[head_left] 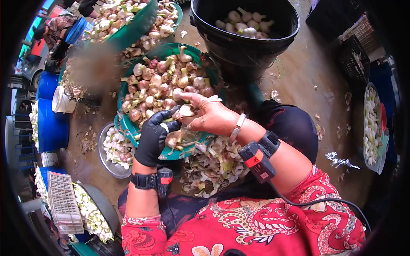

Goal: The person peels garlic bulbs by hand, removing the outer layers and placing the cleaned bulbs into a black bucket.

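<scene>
1. We sit low over a bare concrete floor (307, 72) crowded with basins.
2. Nearest us, a heap of peelings (213, 164) shows work done.
3. Our gloved left hand (153, 136) and bare right hand (209, 115) pinch one garlic bulb (186, 111) between them at the near rim of the green basin (124, 123), heaped with unpeeled bulbs.
4. Left, a metal bowl (102, 151) holds cleaned ones.
5. Farthest, a black tub (243, 40) holds a few white bulbs, so we judge much remains.
</scene>
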A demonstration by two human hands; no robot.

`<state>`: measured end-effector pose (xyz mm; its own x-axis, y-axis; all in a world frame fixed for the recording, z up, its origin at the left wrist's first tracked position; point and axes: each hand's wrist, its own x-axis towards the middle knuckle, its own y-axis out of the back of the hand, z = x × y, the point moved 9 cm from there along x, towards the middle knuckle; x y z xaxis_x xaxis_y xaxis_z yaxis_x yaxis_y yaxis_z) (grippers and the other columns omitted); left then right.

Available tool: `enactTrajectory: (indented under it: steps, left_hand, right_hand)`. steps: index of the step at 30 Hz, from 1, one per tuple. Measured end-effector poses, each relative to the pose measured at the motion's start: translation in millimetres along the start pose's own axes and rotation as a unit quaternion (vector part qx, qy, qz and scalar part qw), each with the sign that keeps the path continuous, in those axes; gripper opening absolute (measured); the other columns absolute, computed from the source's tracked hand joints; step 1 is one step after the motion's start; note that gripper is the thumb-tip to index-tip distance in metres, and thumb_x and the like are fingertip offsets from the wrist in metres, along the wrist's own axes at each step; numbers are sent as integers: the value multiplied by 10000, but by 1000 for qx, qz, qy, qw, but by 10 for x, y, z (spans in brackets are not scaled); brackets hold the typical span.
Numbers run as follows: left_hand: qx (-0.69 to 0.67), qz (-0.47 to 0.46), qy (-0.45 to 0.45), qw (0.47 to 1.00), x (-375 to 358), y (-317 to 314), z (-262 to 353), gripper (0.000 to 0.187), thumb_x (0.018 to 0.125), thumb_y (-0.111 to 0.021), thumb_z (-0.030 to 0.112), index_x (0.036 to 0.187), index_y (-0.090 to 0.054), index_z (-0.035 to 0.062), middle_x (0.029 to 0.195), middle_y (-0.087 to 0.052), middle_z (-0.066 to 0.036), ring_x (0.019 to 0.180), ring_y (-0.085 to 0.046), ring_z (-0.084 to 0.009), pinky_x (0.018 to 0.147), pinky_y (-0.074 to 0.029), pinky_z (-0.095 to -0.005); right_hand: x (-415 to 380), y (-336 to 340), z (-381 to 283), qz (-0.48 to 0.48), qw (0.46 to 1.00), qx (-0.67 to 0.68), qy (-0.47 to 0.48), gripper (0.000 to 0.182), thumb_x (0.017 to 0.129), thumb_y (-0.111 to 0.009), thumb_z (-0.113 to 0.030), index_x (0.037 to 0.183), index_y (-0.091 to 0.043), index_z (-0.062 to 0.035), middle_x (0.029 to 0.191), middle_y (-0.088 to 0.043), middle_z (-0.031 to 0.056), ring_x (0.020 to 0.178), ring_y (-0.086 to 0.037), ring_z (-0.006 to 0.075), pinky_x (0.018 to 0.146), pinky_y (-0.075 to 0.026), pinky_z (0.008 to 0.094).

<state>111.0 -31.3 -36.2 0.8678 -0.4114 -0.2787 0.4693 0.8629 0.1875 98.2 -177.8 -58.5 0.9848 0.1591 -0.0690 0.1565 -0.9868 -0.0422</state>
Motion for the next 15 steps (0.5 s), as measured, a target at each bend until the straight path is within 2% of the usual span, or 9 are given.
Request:
enactTrajectory:
  steps: [1,3,5,8,9,10,12,13,15]
  left_hand:
    - [-39,7,5,999,-103,-47,151,338,827,-639,40,1156,-601,-24,1110,-643,-85,929,-637,-144,826,-516,-282]
    - [-292,5,-10,956,-277,-64,278,404,886,-606,94,1271,-521,2,1168,-610,-93,1009,-621,-185,888,-517,-327]
    - [-377,4,-42,925,-370,-84,353,408,920,-587,145,1294,-500,8,1169,-611,-95,1032,-615,-205,900,-506,-338]
    - [-325,37,-49,944,-419,-22,319,379,938,-575,180,1267,-526,0,1151,-621,-99,1045,-603,-192,902,-493,-340]
    - [-326,38,-50,943,-414,-9,298,379,938,-575,180,1267,-526,0,1151,-621,-99,1045,-603,-192,902,-493,-340]
    - [-229,65,-79,968,-408,59,320,342,944,-557,160,1242,-546,-8,1138,-626,-104,1033,-602,-179,886,-493,-329]
    - [-28,117,-129,984,-423,151,385,282,957,-521,121,1191,-586,-23,1111,-634,-116,1009,-599,-155,855,-492,-308]
    - [-29,116,-127,985,-432,154,372,282,957,-521,121,1191,-586,-23,1111,-634,-116,1009,-599,-155,855,-492,-308]
    - [-252,96,-60,961,-423,139,252,275,944,-518,87,1185,-587,-25,1098,-638,-113,964,-618,-156,811,-514,-297]
  right_hand:
    - [11,-174,21,-51,993,96,-54,534,744,-747,-11,1236,-543,-46,1120,-614,48,1029,-570,109,892,-473,264]
    - [-82,-211,-233,-62,988,131,-51,509,751,-739,-2,1220,-549,-62,1106,-612,34,1004,-575,97,870,-480,247]
    - [-114,-241,-389,-58,987,148,-5,448,763,-749,-26,1167,-568,-92,1043,-607,7,936,-582,77,811,-502,238]
    - [-126,-298,-437,-31,997,61,27,480,726,-757,1,1158,-566,-87,1032,-605,3,950,-584,84,815,-507,263]
    - [-155,-235,-648,13,988,-64,136,474,692,-785,-51,1116,-573,-74,977,-612,34,891,-604,109,775,-517,285]
    - [-223,-223,-850,58,950,-189,242,478,658,-814,-103,1073,-580,-62,923,-619,65,832,-623,134,735,-526,306]
    - [-181,-275,-693,22,976,-118,180,477,692,-785,-44,1115,-564,-68,987,-613,38,916,-605,121,785,-514,289]
    - [-159,-337,-539,-14,992,-45,116,486,727,-755,15,1157,-547,-74,1051,-608,11,1001,-588,107,836,-503,273]
    - [-133,-387,-427,-35,997,20,63,512,732,-752,20,1190,-538,-69,1084,-609,27,994,-599,123,835,-513,280]
